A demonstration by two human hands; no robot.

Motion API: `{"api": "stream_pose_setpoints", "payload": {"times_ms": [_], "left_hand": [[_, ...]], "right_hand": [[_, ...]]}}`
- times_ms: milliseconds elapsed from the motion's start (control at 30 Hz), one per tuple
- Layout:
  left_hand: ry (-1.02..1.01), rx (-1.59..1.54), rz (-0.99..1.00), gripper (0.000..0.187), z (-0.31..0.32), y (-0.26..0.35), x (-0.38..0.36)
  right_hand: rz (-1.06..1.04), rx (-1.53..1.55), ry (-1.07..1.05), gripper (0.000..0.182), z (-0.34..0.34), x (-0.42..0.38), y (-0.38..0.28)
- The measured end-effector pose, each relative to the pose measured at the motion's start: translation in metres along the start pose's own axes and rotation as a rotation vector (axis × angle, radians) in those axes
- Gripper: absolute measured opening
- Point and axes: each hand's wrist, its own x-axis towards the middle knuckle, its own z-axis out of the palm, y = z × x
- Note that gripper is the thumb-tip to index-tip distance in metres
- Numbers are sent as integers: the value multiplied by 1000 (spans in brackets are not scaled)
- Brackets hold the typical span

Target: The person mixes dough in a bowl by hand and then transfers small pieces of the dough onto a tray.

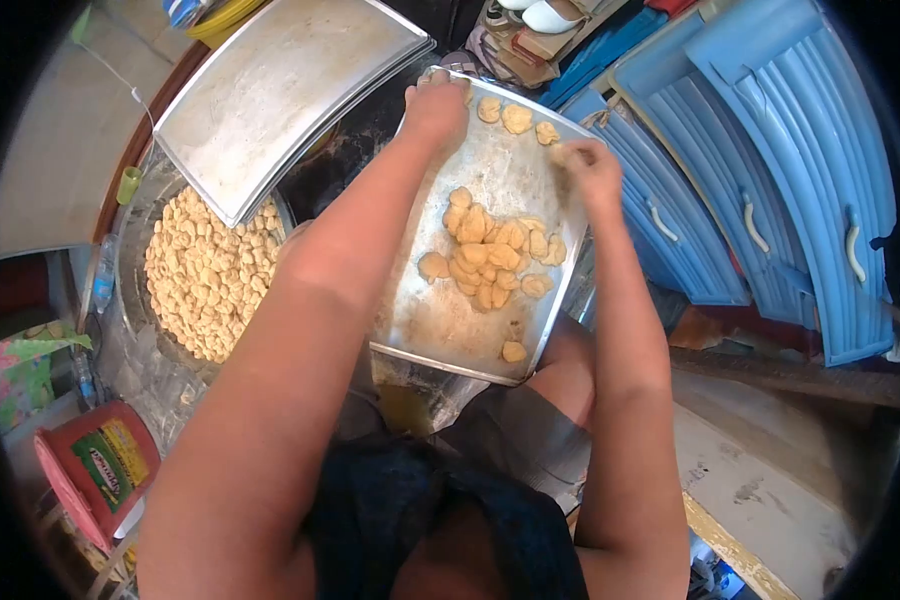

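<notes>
A metal tray (430,330) rests over my lap, tilted in view. A pile of flattened tan dough pieces (490,255) lies at its middle, with one piece apart near the bottom right corner. Several pieces (517,119) form a row along the far edge. My left hand (438,108) is at the tray's far left corner, fingers bent over a dough piece mostly hidden beneath them. At the right end of the row my right hand (588,165) has its fingers pinched together beside a piece; what is between them, if anything, is too blurred to tell.
Stacked metal trays (290,80) stand at the upper left, partly over a large round container of small dough pieces (205,275). A red bucket (100,470) is at the lower left. Blue plastic drawers (780,180) stand at the right, with shoes (553,15) at the top.
</notes>
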Motion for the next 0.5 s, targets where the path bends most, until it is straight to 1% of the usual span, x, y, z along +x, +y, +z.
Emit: {"api": "stream_pose_setpoints", "payload": {"times_ms": [33, 67, 100, 133, 167, 200, 233, 267, 300, 333, 367, 400, 433, 500], "left_hand": [[131, 27, 67, 34, 3, 2, -2], [262, 53, 136, 33, 6, 4, -3], [265, 57, 144, 33, 9, 6, -4], [223, 57, 246, 30, 14, 8, -4], [183, 58, 348, 27, 18, 9, -4], [189, 66, 353, 27, 20, 10, -4], [109, 31, 330, 24, 22, 11, -4], [25, -6, 305, 22, 26, 11, -6], [104, 6, 324, 19, 28, 11, -7], [102, 10, 328, 19, 30, 13, -7], [208, 46, 362, 19, 32, 13, -7], [315, 83, 395, 20, 29, 16, -9], [313, 89, 394, 20, 26, 21, -9], [-172, 6, 290, 28, 18, 31, -13]], "right_hand": [[0, 6, 5, 18, -3, 9, 10], [-73, -25, 167, 19, -2, 17, 24], [-146, -58, 330, 21, 0, 21, 37], [-147, -53, 336, 21, 4, 21, 46], [-274, -280, 313, 22, 8, 20, 53], [-400, -505, 287, 23, 12, 19, 51], [-357, -496, 239, 25, 13, 19, 49], [-354, -490, 241, 25, 16, 20, 48], [-339, -456, 246, 25, 18, 22, 48], [-323, -424, 250, 25, 18, 24, 48], [-321, -421, 252, 25, 17, 26, 49], [-370, -458, 263, 24, 16, 27, 47], [-420, -494, 273, 24, 16, 27, 45], [-422, -508, 250, 25, 15, 22, 33]]}}
